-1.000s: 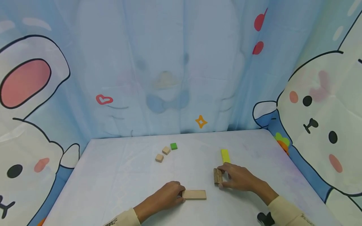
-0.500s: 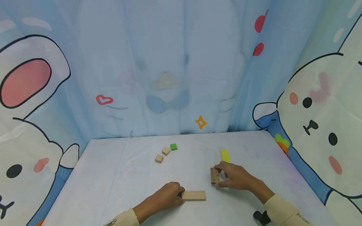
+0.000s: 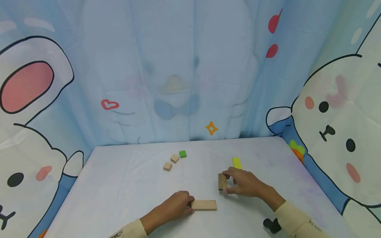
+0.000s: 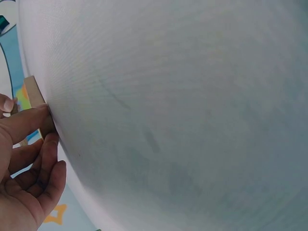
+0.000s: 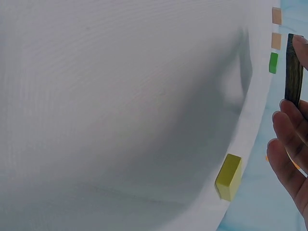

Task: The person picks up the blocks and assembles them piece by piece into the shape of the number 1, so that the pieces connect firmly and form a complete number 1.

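Observation:
In the head view my left hand [image 3: 175, 206] pinches the left end of a pale wooden plank [image 3: 205, 205] that lies crosswise on the table. The left wrist view shows thumb and fingers on this plank [image 4: 36, 91]. My right hand [image 3: 248, 182] grips a brown wood-grain block [image 3: 222, 181] by its two ends, thumb nearest me. It is above and right of the plank, apart from it. In the right wrist view the brown block [image 5: 293, 74] appears raised off the table. A yellow block [image 3: 236, 163] stands just beyond the right hand, partly covered by it in the head view.
Two small pale wooden cubes [image 3: 168, 166] and a green cube [image 3: 183, 154] sit in a slanting row towards the back of the white-covered table [image 3: 125, 178]. A printed curtain [image 3: 178, 66] hangs behind. A black shape [image 3: 272, 226] shows by the right sleeve.
My right hand has carried the brown block to the left and slightly away from me. The left hand and the pale plank have stayed in place.

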Available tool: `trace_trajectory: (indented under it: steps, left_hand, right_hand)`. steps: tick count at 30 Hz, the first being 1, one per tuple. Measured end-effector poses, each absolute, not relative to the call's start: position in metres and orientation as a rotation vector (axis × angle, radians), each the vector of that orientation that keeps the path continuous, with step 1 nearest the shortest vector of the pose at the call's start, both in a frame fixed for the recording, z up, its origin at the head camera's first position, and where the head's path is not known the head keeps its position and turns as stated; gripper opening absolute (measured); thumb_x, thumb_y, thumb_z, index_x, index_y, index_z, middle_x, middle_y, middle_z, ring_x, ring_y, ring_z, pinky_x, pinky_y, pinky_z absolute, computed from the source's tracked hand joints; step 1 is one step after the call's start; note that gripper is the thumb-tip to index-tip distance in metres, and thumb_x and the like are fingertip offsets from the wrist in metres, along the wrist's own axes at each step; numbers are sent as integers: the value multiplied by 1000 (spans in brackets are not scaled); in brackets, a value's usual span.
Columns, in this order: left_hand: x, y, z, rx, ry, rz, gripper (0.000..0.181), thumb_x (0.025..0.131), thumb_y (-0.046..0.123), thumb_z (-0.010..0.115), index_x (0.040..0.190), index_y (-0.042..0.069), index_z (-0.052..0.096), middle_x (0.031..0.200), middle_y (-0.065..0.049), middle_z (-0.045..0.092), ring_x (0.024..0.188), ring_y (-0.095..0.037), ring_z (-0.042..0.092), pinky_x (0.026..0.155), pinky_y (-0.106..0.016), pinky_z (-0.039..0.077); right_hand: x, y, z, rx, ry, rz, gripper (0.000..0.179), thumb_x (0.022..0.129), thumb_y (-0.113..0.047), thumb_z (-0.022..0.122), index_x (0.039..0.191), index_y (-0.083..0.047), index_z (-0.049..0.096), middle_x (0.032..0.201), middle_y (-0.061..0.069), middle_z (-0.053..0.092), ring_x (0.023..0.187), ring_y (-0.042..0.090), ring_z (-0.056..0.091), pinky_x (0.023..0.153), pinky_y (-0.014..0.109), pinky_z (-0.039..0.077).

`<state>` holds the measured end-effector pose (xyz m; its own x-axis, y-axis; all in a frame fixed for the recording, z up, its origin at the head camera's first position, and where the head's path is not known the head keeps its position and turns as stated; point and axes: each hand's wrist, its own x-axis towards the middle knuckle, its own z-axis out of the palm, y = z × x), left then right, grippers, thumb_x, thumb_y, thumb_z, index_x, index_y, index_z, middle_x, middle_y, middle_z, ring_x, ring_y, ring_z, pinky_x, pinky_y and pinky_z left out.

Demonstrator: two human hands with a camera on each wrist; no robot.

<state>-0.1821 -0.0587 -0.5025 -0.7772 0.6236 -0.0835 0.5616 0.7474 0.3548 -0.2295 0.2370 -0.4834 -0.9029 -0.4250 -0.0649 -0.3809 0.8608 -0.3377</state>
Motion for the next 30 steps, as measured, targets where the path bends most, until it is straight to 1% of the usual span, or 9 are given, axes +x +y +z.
trace_trajectory:
  steps: [6, 12, 16, 25, 30]
  left_hand:
    - [-183, -58, -502, 945, 2757, 465, 21, 84, 22, 81, 102, 13, 76, 77, 12, 59, 67, 2, 46, 64, -14, 45]
    - [-184, -58, -503, 958, 2757, 460, 20, 85, 22, 81, 102, 12, 76, 76, 12, 59, 67, 2, 46, 62, -15, 44]
    - [-184, -59, -504, 954, 2751, 458, 20, 85, 22, 81, 101, 12, 76, 76, 13, 59, 66, 2, 46, 62, -15, 44]
    - [-185, -58, -508, 952, 2756, 462, 17, 84, 22, 82, 99, 14, 76, 75, 13, 59, 66, 2, 46, 62, -14, 44]
    - [-186, -58, -508, 943, 2743, 446, 21, 85, 22, 81, 102, 13, 76, 78, 12, 61, 67, 3, 47, 64, -14, 46]
  right_hand:
    - [-231, 236, -482, -707, 2905, -494, 67, 77, -50, 83, 130, -14, 63, 105, -7, 63, 79, 7, 52, 63, 21, 44]
    - [-232, 231, -480, -685, 2888, -498, 67, 77, -50, 83, 130, -15, 63, 105, -9, 63, 79, 6, 52, 63, 21, 45]
    - [-233, 227, -479, -690, 2877, -510, 66, 76, -49, 84, 129, -16, 64, 104, -9, 63, 80, 7, 53, 64, 21, 45]
    - [-235, 218, -476, -795, 2871, -519, 64, 78, -46, 84, 129, -13, 65, 103, -8, 63, 79, 8, 54, 62, 21, 45]
    - [-236, 211, -475, -845, 2849, -524, 62, 79, -45, 83, 128, -12, 65, 102, -10, 62, 79, 8, 54, 63, 20, 45]
